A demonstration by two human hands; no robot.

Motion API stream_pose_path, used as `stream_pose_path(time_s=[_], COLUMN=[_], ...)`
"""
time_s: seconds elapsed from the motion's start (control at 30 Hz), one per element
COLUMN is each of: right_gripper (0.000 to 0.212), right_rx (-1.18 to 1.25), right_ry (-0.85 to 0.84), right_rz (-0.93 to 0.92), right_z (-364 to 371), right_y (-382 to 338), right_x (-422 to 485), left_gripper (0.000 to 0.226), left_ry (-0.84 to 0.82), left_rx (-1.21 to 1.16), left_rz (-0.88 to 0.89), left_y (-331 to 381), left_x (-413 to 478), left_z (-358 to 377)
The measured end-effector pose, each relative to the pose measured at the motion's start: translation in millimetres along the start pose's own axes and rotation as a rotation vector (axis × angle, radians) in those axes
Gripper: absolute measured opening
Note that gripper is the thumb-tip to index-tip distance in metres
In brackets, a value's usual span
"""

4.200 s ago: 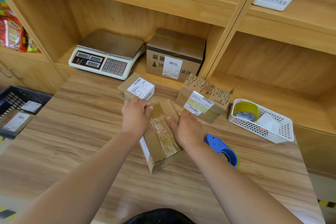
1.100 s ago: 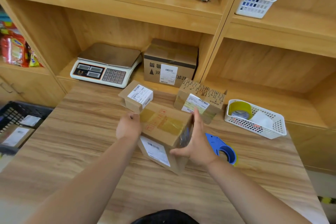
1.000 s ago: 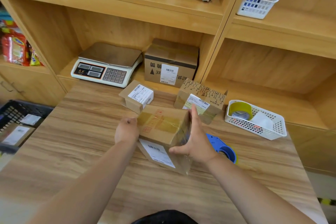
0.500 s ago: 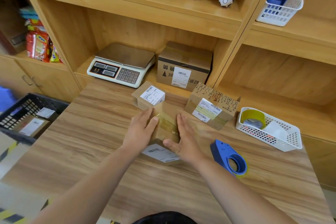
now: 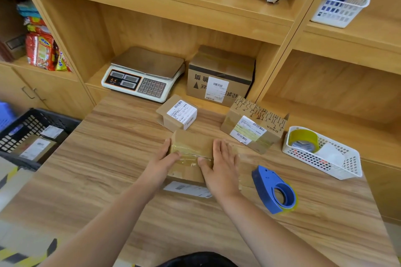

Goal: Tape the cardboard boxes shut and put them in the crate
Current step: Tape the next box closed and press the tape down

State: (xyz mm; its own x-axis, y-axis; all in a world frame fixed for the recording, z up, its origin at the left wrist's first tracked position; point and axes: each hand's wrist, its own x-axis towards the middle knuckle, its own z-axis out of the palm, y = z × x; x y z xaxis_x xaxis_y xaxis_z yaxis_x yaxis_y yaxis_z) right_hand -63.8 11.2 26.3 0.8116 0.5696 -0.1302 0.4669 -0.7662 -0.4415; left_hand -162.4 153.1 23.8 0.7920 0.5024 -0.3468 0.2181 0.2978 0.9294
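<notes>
A taped cardboard box (image 5: 191,147) lies on the wooden table (image 5: 112,149) between my hands, clear tape across its top and a white label on its near side. My left hand (image 5: 162,160) presses its left side and my right hand (image 5: 219,165) lies flat on its right side, thumbs on the tape. Two more cardboard boxes stand behind it: a small labelled box (image 5: 178,112) and a printed box (image 5: 253,125). The blue tape dispenser (image 5: 273,189) lies to the right. The black crate (image 5: 32,134), with labelled boxes inside, sits low at the left.
A white basket (image 5: 338,162) with a tape roll stands at the right of the table. In the shelf behind are a weighing scale (image 5: 141,76) and a larger cardboard box (image 5: 219,76). Snack packets (image 5: 41,50) fill the left shelf.
I have turned the box over and laid it flat on the table, and both hands now press down along its taped top. The view has shifted right, showing more of the crate.
</notes>
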Motion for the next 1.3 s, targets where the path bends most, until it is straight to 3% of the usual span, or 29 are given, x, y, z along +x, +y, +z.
stream_pose_path(time_s=[0.1, 0.23, 0.37, 0.47, 0.6, 0.7, 0.93, 1.3], right_gripper=[0.062, 0.054, 0.057, 0.071, 0.062, 0.042, 0.067, 0.072], right_rx=[-0.080, -0.160, -0.136, -0.159, -0.251, -0.364, -0.582, -0.504], right_ry=[0.030, 0.070, 0.181, 0.182, 0.134, 0.085, -0.037, -0.015], right_rz=[-0.059, -0.123, -0.277, -0.434, -0.505, -0.472, -0.420, -0.240], right_z=[-3, -1, 9, 18, 15, 12, -1, -13], right_y=[7, 9, 12, 19, 18, 17, 39, 48], right_x=[3, 4, 1, -3, -1, -1, -4, -19], left_gripper=[0.059, 0.041, 0.050, 0.042, 0.057, 0.064, 0.067, 0.073], left_ry=[-0.037, -0.026, 0.184, 0.100, -0.020, -0.038, -0.026, 0.050], left_rx=[-0.026, 0.165, 0.883, 1.267, 1.561, 1.640, 1.662, 1.664], left_rz=[-0.041, 0.037, 0.281, 0.640, 0.650, 0.652, 0.733, 0.669], left_y=[-8, -12, -15, -21, -31, -31, -32, -32], left_x=[1, 5, 2, -5, -2, 1, 1, -2], left_z=[-1, 0, 5, 14, 15, 14, 8, 22])
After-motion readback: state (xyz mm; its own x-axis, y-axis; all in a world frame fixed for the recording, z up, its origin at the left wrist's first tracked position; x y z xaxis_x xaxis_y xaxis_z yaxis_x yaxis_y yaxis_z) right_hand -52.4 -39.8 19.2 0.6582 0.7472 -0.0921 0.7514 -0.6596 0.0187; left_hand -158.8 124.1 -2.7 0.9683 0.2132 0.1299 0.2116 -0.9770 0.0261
